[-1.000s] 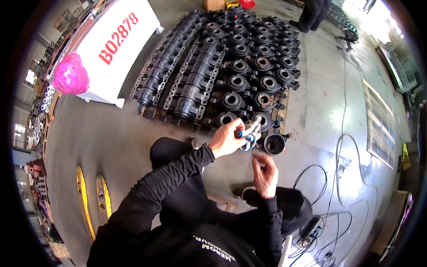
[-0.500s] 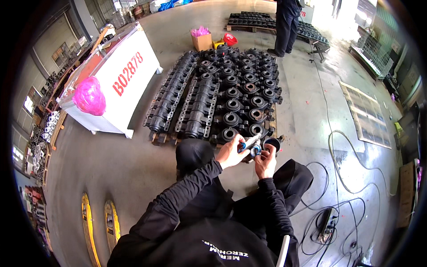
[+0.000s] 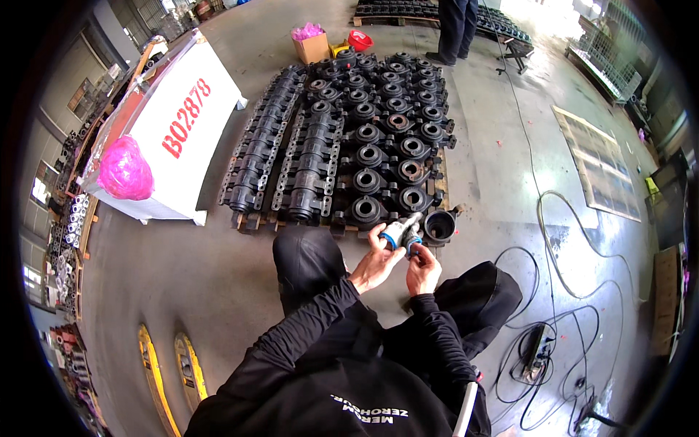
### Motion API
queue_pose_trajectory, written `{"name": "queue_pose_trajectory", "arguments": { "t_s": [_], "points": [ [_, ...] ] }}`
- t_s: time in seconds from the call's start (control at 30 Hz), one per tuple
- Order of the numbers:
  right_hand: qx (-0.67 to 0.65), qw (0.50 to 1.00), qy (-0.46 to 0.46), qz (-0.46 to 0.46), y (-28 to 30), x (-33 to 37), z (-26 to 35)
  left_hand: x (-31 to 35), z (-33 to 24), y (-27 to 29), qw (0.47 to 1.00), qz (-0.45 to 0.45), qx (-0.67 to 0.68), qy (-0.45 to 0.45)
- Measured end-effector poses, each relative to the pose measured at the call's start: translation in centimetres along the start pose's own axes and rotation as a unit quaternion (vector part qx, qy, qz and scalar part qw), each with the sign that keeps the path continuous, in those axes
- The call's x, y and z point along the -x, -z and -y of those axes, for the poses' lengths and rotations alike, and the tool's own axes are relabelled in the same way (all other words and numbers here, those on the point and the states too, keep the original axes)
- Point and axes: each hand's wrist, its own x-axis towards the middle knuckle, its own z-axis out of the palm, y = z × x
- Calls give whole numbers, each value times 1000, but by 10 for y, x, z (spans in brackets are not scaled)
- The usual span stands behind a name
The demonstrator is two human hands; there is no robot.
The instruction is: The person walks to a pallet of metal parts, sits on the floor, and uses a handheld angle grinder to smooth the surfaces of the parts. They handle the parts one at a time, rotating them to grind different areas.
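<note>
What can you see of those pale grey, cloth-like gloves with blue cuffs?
The pale grey, cloth-like gloves with blue cuffs look soft and creased, their finger ends pointing forward. The bare left hand and bare right hand grip them near the cuffs, just left of a black, round, metal-looking part. The weave is too small to tell.

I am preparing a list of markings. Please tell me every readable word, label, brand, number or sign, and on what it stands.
White box: large red letters and digits, not copied here.
Black shirt: white lettering, not copied here.
Any other marks: too small to read.
</note>
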Motion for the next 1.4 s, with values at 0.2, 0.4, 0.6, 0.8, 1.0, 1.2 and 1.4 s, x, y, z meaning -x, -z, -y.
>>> {"name": "queue_pose_trajectory", "arguments": {
  "t_s": [0.2,0.4,0.6,0.8,1.0,1.2,1.4],
  "points": [
    [86,991,95,35,1,1,-7,-15,8,14,986,16,134,95],
    [84,990,69,84,-7,-3,2,-12,18,8,995,64,55,60],
    [180,983,-5,36,-20,0,2,-8,0,-5,984,94,115,96],
    [246,968,-53,26,-25,-9,-4,-9,3,-12,989,52,86,106],
    [288,956,9,62,-29,2,0,-31,19,-22,953,-140,258,78],
    [269,960,81,-23,-14,-20,-7,-20,24,-25,995,-97,-19,-33],
    [242,969,43,-25,-10,-18,12,14,19,-4,907,36,-361,-213]
  ]
}}
